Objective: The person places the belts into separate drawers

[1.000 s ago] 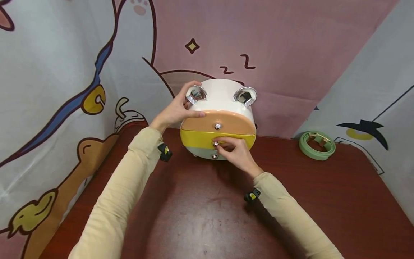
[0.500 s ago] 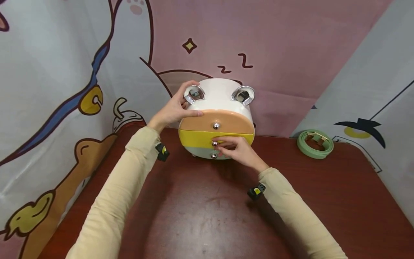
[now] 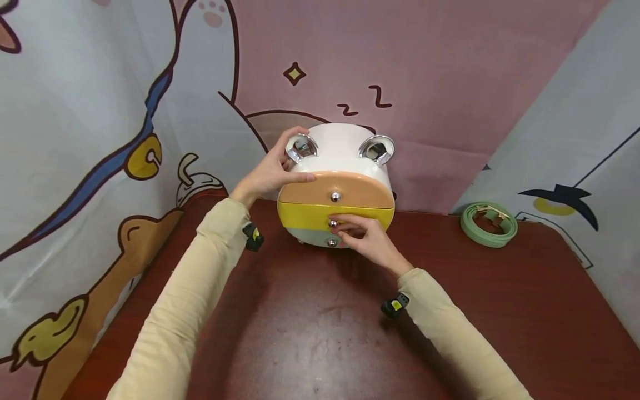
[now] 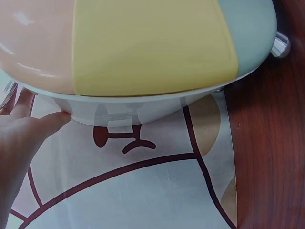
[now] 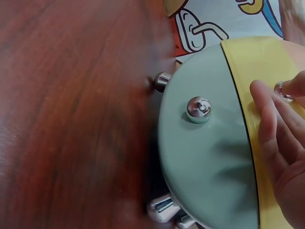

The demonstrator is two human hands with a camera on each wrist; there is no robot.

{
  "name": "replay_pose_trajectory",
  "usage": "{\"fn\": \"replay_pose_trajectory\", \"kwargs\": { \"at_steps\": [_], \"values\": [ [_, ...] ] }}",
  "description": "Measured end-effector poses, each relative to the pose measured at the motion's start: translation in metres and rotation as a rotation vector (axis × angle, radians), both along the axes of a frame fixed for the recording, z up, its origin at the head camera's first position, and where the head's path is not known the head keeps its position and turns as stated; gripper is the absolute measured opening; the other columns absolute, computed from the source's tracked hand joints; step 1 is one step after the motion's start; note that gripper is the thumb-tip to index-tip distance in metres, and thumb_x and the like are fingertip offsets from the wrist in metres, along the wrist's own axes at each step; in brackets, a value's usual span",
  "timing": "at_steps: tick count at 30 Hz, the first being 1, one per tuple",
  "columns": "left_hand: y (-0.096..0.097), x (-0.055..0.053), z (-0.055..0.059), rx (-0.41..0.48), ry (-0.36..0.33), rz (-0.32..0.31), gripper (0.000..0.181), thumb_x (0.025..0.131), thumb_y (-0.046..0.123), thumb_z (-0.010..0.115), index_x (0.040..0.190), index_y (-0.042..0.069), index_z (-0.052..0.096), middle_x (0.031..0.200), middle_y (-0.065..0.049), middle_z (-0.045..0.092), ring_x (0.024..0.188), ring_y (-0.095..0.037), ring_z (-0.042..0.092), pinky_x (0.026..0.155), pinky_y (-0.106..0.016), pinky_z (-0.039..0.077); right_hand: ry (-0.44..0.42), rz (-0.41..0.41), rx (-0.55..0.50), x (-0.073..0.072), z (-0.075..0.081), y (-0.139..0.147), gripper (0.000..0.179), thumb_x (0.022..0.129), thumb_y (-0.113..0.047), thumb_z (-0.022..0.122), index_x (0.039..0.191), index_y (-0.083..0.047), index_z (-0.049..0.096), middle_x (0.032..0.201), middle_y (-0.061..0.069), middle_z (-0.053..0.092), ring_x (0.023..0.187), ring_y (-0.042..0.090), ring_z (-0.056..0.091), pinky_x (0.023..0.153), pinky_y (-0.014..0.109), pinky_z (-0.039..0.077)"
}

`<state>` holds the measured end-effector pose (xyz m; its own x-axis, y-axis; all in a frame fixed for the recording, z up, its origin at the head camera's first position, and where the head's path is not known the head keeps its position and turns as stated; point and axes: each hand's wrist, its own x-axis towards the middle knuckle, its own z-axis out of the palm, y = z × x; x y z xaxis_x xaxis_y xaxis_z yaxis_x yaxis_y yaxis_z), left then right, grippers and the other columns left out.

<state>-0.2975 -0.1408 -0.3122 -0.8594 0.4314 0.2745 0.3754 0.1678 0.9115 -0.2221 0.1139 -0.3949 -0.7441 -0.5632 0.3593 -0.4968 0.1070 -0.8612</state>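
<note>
the glossy, rounded drawer cabinet (image 3: pixel 345 153) stood on the wood-grained counter (image 3: pixel 310 333), its upper side gripped by the left hand (image 3: pixel 270 169), whose fingers were partly hidden behind a chrome ear (image 3: pixel 302 146). the right hand (image 3: pixel 372 240) pinched the chrome knob (image 3: pixel 333 223) of the yellow drawer (image 3: pixel 304 215), half covering it; well right of that hand, near the counter's back edge, lay a coiled green strap (image 3: pixel 486 238).

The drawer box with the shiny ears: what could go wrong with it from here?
The right hand pinches the small round knob of the yellow drawer; the shiny knob might slip free. The drawer box stands on short metal feet, so a pull could perhaps slide or tip it if the left hand, holding its upper side, eased off.
</note>
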Motion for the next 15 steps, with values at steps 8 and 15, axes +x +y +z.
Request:
{"fn": "replay_pose_trajectory", "kwargs": {
  "at_steps": [8, 15],
  "values": [
    [0.002, -0.002, -0.002, 0.038, -0.016, -0.027, 0.089, 0.079, 0.0, 0.078, 0.146, 0.029, 0.027, 0.134, -0.016, 0.042, 0.094, -0.029, 0.058, 0.074, -0.034, 0.05, 0.07, 0.001, -0.001, 0.012, -0.009, 0.002, 0.039, 0.088, 0.016, 0.058, 0.127, 0.012, 0.055, 0.11, 0.029, 0.063, 0.067, 0.02, 0.065, 0.066, 0.04, 0.054],
    [0.002, 0.0, -0.002, 0.052, -0.011, -0.037, 0.087, 0.079, 0.0, 0.078, 0.145, 0.03, 0.028, 0.136, -0.014, 0.04, 0.1, -0.03, 0.057, 0.078, -0.036, 0.05, 0.045, -0.001, 0.052, 0.018, -0.017, 0.0, 0.03, 0.089, 0.012, 0.059, 0.119, 0.009, 0.063, 0.108, 0.026, 0.065, 0.068, 0.02, 0.066, 0.066, 0.038, 0.055]
  ]
}}
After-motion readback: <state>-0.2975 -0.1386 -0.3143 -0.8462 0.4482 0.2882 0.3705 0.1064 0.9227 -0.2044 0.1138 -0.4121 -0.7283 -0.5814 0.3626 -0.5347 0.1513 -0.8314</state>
